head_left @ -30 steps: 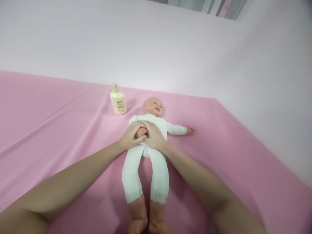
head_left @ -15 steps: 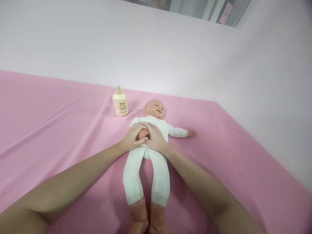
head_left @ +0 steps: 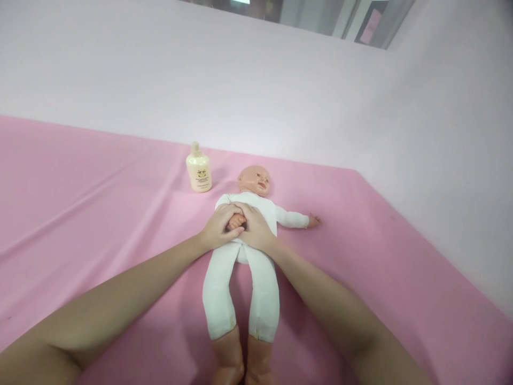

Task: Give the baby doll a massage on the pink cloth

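A baby doll (head_left: 262,294) with a white cloth body lies on its back, its head away from me and its feet toward me. My left hand (head_left: 218,227) and my right hand (head_left: 257,227) are cupped around one small doll hand (head_left: 237,221) over the doll's belly. The fingers of both hands meet at the top, and the little fist shows between them. That arm is mostly covered by my left hand. The doll's other arm (head_left: 294,217) stretches out to the right on the cloth.
Left of the doll's head, a pale yellow bottle (head_left: 199,170) with a dark printed label stands upright. A pink cloth (head_left: 100,187) with soft folds covers the surface. Behind it rises a white wall (head_left: 200,75), with a window (head_left: 312,16) at the top.
Both hands keep the same hold on the doll's hand. The whole view has shifted very slightly; nothing else has visibly moved.
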### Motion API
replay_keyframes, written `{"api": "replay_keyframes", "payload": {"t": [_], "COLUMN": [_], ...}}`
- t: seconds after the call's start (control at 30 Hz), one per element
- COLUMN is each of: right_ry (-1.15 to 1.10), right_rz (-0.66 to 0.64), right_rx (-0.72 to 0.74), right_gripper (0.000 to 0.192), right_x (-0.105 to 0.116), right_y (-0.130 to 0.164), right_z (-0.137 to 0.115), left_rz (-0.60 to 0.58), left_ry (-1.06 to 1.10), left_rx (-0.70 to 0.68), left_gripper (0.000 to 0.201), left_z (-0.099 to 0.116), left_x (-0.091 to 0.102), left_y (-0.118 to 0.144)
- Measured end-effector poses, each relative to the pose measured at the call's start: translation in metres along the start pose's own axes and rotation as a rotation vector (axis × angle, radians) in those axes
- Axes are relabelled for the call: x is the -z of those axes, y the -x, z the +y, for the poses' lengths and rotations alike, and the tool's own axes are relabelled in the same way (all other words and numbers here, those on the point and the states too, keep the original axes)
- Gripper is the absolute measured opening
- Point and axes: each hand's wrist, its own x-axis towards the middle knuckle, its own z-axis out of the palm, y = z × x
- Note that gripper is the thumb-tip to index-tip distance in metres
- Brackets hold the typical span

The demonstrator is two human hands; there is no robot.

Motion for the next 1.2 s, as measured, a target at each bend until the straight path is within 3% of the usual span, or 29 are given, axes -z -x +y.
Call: {"api": "replay_keyframes", "payload": {"t": [1.2], "right_ry": [-0.009], "right_rz": [-0.006], "right_rx": [-0.007], "right_gripper": [0.065], "right_x": [0.0015], "right_y": [0.0004], "right_z": [-0.0029], "left_rz": [0.000], "left_ry": [0.005], "left_rx": [-0.014], "left_gripper": [0.032], "left_z": [-0.0023], "left_x": [-0.0013], "left_y": [0.0009]}}
